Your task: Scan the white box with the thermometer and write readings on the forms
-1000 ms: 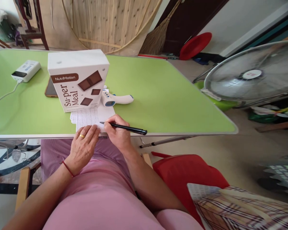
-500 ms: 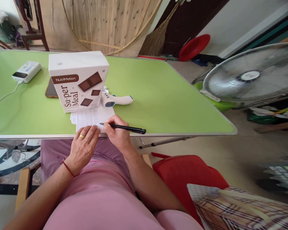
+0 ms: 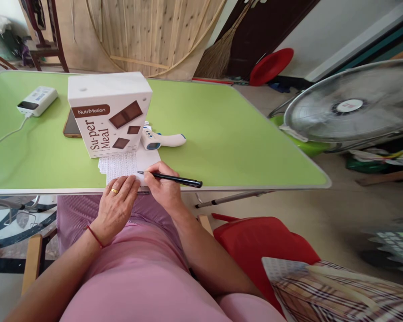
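My right hand is closed round a black pen, its tip touching or just above the paper. Under it lie sheets of paper at the table's front edge, their left part filled with dense small writing. My left hand rests flat across the lower edge of the sheets, fingers stretched out, a gold ring on one finger. Behind the sheets a white box printed "Su-per Meal" stands upright and hides their far part. Beside the box lies a white and blue handheld thermometer.
On the green table a phone is partly hidden by the box. A white power bank with a cable sits at the left. A large fan stands to the right, and a red chair is near my right arm.
My right hand and the pen have shifted very slightly left over the paper. My left hand keeps its place.
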Tool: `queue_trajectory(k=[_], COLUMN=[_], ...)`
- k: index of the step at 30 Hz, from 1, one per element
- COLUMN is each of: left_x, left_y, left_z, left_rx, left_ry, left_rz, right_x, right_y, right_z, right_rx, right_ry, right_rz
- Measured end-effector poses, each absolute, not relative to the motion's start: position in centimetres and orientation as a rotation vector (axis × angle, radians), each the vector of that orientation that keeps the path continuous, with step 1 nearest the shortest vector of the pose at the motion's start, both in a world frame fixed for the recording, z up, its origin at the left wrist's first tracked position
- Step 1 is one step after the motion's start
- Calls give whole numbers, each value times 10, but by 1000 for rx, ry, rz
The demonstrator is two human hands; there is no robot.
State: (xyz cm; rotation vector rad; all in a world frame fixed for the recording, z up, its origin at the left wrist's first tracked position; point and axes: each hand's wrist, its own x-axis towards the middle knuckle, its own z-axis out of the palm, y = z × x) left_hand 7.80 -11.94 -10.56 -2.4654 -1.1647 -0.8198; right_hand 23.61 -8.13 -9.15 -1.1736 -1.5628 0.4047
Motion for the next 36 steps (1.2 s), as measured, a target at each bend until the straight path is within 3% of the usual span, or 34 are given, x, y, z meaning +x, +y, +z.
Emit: queue_trajectory(k=[23,36], left_x=[78,76], left_y=[-120,-122], left_z=[-104,-104], left_rx=[-2467,-2466], left_ry=[-1156,-1178], left_rz=[-819,-744], right_x=[237,285], right_y=[-84,-62], right_z=[-87,-82], right_rx=[-1143,-1582], right_ry=[-1470,-1788], right_rz=[446,-121])
